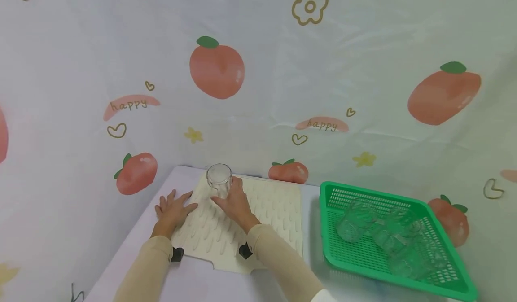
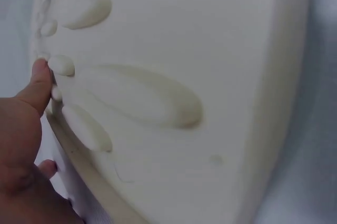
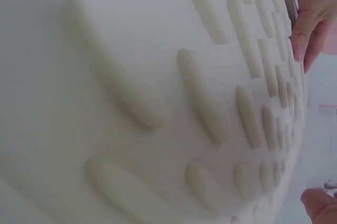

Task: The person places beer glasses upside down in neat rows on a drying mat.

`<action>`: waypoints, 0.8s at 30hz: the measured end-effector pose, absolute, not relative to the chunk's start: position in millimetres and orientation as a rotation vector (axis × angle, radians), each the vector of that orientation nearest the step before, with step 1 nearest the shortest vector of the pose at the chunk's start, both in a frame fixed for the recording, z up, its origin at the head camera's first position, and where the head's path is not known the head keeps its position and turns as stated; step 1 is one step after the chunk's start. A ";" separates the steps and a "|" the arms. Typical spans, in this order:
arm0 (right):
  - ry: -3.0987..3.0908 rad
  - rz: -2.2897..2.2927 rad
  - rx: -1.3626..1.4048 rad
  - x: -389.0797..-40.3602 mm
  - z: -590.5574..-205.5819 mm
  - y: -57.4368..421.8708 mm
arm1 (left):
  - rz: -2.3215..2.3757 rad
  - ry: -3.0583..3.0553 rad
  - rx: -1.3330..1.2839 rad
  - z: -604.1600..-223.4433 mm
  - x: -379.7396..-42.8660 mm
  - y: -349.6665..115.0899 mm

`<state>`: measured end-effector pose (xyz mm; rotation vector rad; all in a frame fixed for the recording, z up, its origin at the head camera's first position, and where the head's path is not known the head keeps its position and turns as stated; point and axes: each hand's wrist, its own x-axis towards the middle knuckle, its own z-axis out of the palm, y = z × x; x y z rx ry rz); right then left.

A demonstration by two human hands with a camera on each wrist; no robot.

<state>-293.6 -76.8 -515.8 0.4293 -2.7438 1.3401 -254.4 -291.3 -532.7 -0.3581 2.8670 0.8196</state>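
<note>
A clear glass mug (image 1: 219,174) stands at the far left part of a cream ribbed draining board (image 1: 272,203). My right hand (image 1: 235,203) grips the mug from its right side, thumb toward the front. In the right wrist view, only the thumb of that hand (image 3: 318,206) shows, at the lower right beside a bit of glass. My left hand (image 1: 173,210) rests at the board's left edge with fingers spread. The left wrist view shows this hand (image 2: 21,134) with a fingertip touching the edge beside the raised ribs.
A green plastic basket (image 1: 329,243) stands to the right of the board, with several clear glass mugs (image 1: 351,225) lying in it. Behind the white table (image 1: 194,277) hangs a white cloth (image 1: 258,127) printed with fruit and flowers. Black straps sit at both wrists.
</note>
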 end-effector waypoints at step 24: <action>-2.820 1.389 0.427 -312.0 -532.6 -102.1 | 0.853 2.838 -0.346 -525.6 -251.5 -290.6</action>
